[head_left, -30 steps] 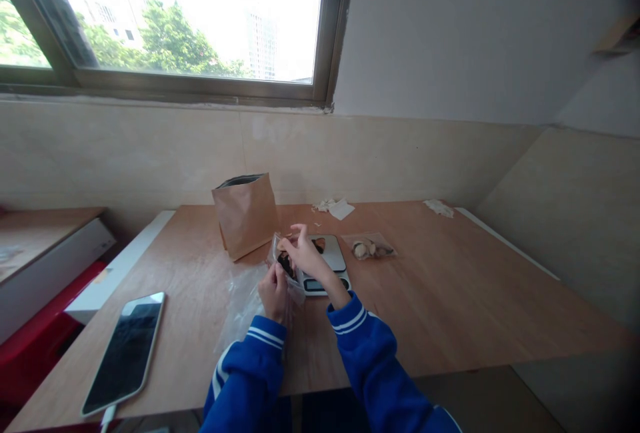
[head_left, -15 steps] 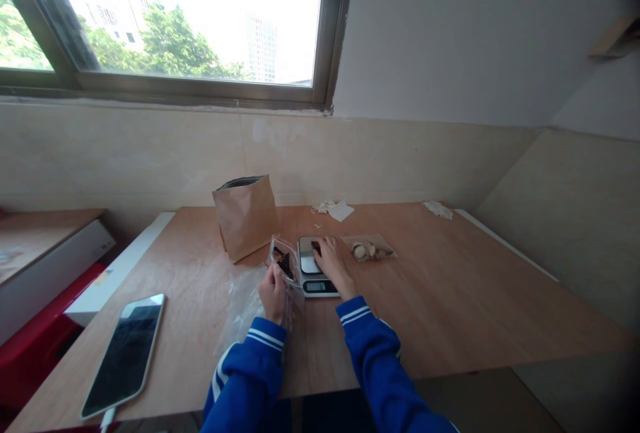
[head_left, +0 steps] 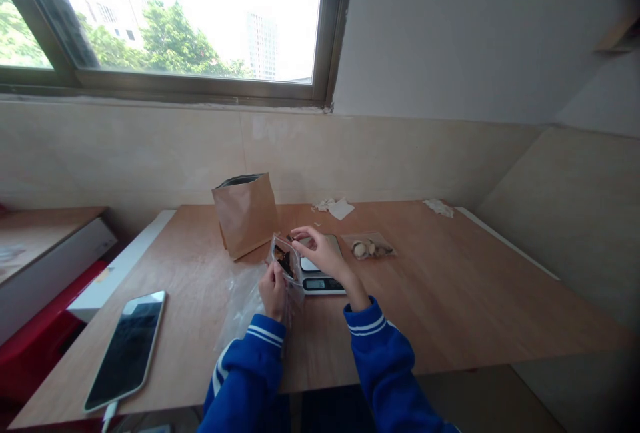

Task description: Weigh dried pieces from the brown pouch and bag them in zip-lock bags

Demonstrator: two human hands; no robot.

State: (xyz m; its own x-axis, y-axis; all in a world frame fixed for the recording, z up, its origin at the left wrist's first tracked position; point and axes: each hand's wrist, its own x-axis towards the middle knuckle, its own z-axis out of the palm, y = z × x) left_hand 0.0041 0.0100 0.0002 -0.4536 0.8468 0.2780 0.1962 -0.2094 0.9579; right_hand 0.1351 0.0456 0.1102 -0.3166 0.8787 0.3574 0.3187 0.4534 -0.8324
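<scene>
2 hands meet at the mouth of a clear bag [head_left: 296,282], just left of a small scale [head_left: 339,284]. Half a second ago the right hand [head_left: 323,253] was down on the scale's plate with its fingers at a dark piece; now it has lifted and swung left, its wrist over the right part of the scale and its fingertips just beside the bag's opening. Its thumb and index finger are nearly closed — they seem to pinch a small dark piece [head_left: 291,238] — while the other fingers stay curved and loose. The left hand [head_left: 273,291] has not shifted: it is closed on the near rim of the bag, keeping it open, with dark pieces [head_left: 285,261] showing inside. That steady hold suggests the right hand alone carries things between scale and bag. Something dark also shows under the right palm, by the plate; whether it is held or lies there, I cannot tell. The display is lit but too small to read. A packet [head_left: 383,239] of pale pieces lies right of the scale, and a brown paper bag [head_left: 247,213] stands open behind, both unmoved.
</scene>
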